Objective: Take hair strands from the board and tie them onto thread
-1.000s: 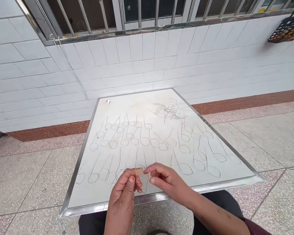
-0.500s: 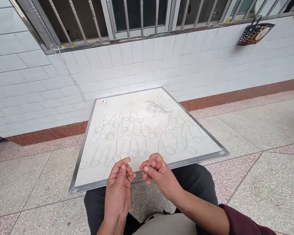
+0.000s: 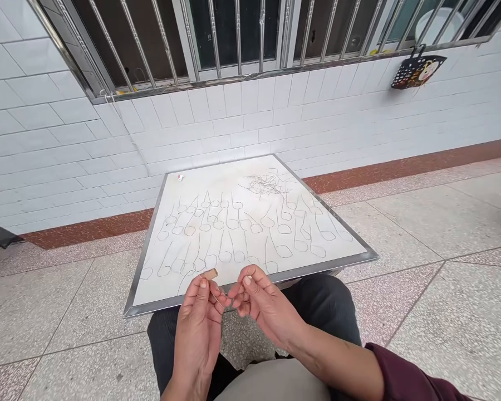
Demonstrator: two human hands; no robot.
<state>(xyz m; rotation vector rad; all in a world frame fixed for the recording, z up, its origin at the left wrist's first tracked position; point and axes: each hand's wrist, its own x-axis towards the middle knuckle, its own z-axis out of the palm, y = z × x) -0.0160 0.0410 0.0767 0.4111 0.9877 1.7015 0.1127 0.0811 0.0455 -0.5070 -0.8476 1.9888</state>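
Note:
Between thumb and fingers my left hand [image 3: 200, 309] pinches a small tan wooden piece [image 3: 211, 273] together with a thin wire [image 3: 217, 299]. The wire slants down from the wooden piece toward my other hand. My right hand [image 3: 261, 298] has thumb and forefinger pressed together near the wire's other end; its tip is too fine to make out. Both hands are close together over the near edge of the white board [image 3: 229, 167]. Several wires bent into loops with straight tails [image 3: 283, 252] lie in rows on the board.
A tangled heap of loose wires [image 3: 265, 184] lies at the board's far right. A small red-and-white item [image 3: 181, 177] sits at its far left corner. Behind stand a white tiled wall [image 3: 192, 133] and a barred window. A patterned bag [image 3: 417, 71] hangs from the bars.
My right hand has shifted left and slightly up, closer to my left hand, with its fingers turned inward. The camera view has tilted slightly. The wooden piece stays in my left hand.

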